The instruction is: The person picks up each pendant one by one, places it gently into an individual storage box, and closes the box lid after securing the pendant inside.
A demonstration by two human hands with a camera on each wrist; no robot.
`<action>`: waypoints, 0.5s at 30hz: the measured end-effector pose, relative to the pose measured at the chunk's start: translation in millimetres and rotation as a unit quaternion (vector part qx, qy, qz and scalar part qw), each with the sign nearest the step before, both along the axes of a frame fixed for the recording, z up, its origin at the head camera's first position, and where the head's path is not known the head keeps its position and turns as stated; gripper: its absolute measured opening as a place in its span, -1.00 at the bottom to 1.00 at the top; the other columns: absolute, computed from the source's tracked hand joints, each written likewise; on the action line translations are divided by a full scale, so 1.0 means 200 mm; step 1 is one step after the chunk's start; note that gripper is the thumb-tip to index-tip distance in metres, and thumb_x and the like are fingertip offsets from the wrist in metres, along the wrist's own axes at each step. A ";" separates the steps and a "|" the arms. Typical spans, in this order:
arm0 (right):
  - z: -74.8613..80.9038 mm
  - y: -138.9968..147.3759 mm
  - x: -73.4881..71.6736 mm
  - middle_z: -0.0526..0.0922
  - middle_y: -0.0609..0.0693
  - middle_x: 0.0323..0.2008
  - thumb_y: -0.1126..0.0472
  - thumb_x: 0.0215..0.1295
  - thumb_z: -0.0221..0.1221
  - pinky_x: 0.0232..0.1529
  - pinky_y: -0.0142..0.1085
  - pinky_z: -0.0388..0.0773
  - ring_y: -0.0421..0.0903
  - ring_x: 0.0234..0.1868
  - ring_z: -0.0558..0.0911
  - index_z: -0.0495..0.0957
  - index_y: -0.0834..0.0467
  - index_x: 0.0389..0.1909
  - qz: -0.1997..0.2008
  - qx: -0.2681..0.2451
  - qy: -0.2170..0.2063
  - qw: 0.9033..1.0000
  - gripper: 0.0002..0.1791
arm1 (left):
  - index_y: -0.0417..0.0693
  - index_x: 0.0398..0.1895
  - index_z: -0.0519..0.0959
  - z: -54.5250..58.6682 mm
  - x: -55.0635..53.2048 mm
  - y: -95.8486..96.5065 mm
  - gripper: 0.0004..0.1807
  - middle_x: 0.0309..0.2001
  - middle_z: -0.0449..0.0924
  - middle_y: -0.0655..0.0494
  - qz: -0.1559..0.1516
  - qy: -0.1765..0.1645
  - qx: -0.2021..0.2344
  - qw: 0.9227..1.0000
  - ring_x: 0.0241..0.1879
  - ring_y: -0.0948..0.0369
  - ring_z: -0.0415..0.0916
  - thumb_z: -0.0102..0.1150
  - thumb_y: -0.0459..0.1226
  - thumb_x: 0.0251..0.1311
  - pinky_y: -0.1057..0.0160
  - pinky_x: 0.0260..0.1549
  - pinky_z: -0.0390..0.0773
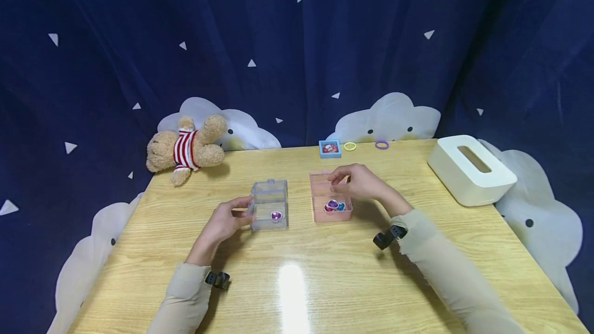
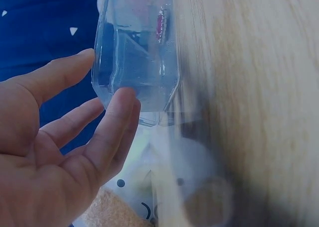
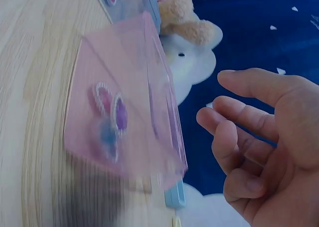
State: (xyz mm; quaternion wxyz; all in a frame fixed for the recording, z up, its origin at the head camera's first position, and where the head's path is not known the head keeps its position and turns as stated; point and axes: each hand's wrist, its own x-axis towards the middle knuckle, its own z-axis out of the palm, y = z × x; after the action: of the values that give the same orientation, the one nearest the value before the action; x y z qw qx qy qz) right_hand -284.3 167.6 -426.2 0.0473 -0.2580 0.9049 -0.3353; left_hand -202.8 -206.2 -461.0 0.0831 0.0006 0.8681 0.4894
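Observation:
A clear bluish plastic box [image 1: 269, 205] with its lid up stands left of centre, a purple gem ring [image 1: 276, 216] inside it. My left hand [image 1: 226, 223] is at its left side, thumb and fingertips against or very close to the wall. To the right is a pink see-through box [image 1: 320, 197], also open. It holds a purple gem ring [image 3: 120, 114], a blue gem ring [image 3: 107, 137] and a red-pink gem ring [image 3: 103, 98]. Over its right side hovers my right hand [image 1: 362, 182], fingers loosely bent with nothing between them.
A small blue-framed square case [image 1: 330, 149], a yellow ring [image 1: 350, 146] and a purple ring [image 1: 382, 145] lie at the table's back edge. At the back left lies a teddy bear [image 1: 185, 149]. A white tissue box [image 1: 471, 171] stands on the right, before a dark blue curtain [image 1: 260, 24].

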 end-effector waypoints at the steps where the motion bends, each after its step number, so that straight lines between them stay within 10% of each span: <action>1: 0.00 0.02 0.00 0.77 -0.08 -0.29 0.16 0.19 0.36 -0.22 -0.31 0.52 -0.09 -0.19 0.65 0.71 0.13 -0.11 -0.007 0.003 0.001 1.000 -0.75 | -0.14 0.36 0.45 0.00 0.00 0.00 -0.34 0.23 0.52 -0.28 0.001 0.000 0.000 1.000 0.05 -0.02 0.62 0.39 -0.36 0.14 0.35 -0.25 0.60; 15: -0.07 0.32 0.00 0.74 -0.04 -0.24 0.09 0.23 0.34 -0.29 -0.31 0.45 -0.11 -0.30 0.56 0.70 0.13 -0.07 -0.089 0.057 0.000 0.994 -0.71 | -0.15 0.36 0.45 -0.01 0.00 0.00 -0.33 0.23 0.51 -0.30 -0.001 0.007 0.000 1.000 0.05 -0.04 0.63 0.39 -0.37 0.14 0.34 -0.25 0.61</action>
State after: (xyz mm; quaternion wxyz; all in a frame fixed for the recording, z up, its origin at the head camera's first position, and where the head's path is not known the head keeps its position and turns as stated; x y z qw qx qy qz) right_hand -284.0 232.4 -440.0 0.0321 -0.1732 0.9419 -0.2861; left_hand -202.6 -206.2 -462.1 0.0774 0.0047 0.8688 0.4890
